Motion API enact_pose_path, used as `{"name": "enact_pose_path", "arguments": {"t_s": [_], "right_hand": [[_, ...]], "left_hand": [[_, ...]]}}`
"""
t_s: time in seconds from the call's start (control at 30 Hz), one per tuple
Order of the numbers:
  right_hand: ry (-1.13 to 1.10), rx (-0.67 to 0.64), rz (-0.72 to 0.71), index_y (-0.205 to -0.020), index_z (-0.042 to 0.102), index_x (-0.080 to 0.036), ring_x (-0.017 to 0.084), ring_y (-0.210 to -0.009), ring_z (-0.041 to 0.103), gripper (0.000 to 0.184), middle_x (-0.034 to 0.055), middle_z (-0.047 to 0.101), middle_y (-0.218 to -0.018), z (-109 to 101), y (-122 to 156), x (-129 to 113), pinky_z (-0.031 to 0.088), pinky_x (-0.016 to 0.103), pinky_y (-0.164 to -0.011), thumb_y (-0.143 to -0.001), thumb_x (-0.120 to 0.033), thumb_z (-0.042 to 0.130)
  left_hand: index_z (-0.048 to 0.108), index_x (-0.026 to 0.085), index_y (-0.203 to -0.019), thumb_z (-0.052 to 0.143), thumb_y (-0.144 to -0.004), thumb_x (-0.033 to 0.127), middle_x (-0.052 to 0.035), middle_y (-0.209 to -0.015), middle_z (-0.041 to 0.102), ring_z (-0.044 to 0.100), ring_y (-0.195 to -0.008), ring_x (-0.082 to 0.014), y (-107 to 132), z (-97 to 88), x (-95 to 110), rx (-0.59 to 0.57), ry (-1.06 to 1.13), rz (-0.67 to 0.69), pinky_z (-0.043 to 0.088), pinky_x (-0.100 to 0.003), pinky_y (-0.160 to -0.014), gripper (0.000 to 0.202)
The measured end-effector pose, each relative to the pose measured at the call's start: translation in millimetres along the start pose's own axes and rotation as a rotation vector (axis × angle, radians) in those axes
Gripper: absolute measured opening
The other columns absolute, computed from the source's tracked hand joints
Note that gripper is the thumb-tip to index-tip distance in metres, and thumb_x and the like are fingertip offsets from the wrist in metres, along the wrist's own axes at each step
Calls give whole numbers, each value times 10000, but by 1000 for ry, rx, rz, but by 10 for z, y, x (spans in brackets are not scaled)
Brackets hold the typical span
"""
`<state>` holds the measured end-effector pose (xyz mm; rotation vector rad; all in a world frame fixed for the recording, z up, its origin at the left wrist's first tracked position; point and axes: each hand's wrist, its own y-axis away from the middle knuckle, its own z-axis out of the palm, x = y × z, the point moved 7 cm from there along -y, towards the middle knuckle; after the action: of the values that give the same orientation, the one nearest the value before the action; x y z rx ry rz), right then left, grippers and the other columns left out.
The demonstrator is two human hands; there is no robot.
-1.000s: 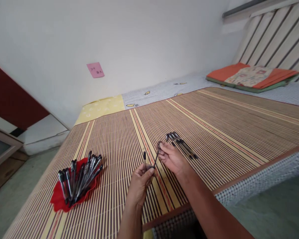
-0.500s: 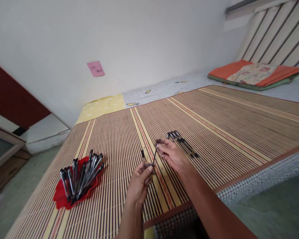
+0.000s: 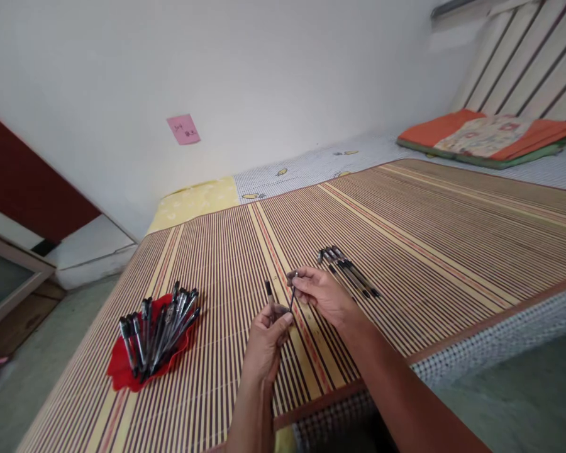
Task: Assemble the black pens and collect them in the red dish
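My left hand (image 3: 266,336) is closed around a pen part with a black end (image 3: 268,289), which sticks up between its fingers. A thin dark pen refill (image 3: 292,297) runs up from that hand's thumb and fingertips. Its upper end, with a small light tip, is pinched by my right hand (image 3: 318,292). How far the refill's lower end extends inside the left fingers is hidden. Just beyond the right hand lie several black pens (image 3: 351,270), side by side on the striped mat (image 3: 217,251).
On the left, a red scalloped dish (image 3: 117,365) holds many clear pens with black caps (image 3: 163,327). A folded orange and green cloth (image 3: 495,135) lies at the far right. The bed's front edge (image 3: 339,399) runs close below my forearms. A pink note (image 3: 183,129) is on the wall.
My right hand has shifted slightly left and down, closer to the left hand, and less of the refill shows between them. The view has shifted slightly.
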<state>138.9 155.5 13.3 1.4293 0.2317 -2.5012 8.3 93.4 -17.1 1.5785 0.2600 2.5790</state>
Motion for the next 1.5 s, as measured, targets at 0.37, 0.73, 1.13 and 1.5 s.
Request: {"name": "enact_pose_path", "arguments": {"t_s": [0.37, 0.73, 1.13, 1.5], "right_hand": [[-70, 32, -35, -858, 736, -167, 82, -602, 599, 255, 28, 727, -805, -28, 29, -97, 499, 212, -552, -724, -354, 847], [-157, 364, -421, -852, 710, -196, 79, -682, 608, 173, 8, 709, -851, -365, 265, -805, 548, 194, -637, -788, -319, 813], [-103, 356, -370, -916, 729, -202, 93, -694, 639, 209, 9, 711, -869, -355, 278, -800, 574, 224, -658, -773, -322, 823], [-31, 360, -389, -909, 716, -203, 104, -668, 613, 225, 9, 696, -833, -347, 323, -891, 561, 254, -646, -771, -352, 813]], "left_hand": [[683, 149, -874, 802, -783, 504, 56, -628, 472, 303, -513, -53, 8, 30, 15, -32, -91, 62, 229, -186, -476, 385], [720, 142, -1009, 573, -956, 527, -20, -763, 576, 330, -563, -89, 76, 168, 83, -166, -357, 113, 236, -236, -523, 415], [745, 171, -1041, 606, -939, 519, -44, -812, 616, 477, -668, -137, 88, 136, 61, -160, -396, 76, 361, -229, -612, 388], [772, 188, -1003, 674, -889, 440, -71, -937, 721, 633, -946, -242, 102, 159, 198, -124, -447, 172, 450, -303, -871, 293]]}}
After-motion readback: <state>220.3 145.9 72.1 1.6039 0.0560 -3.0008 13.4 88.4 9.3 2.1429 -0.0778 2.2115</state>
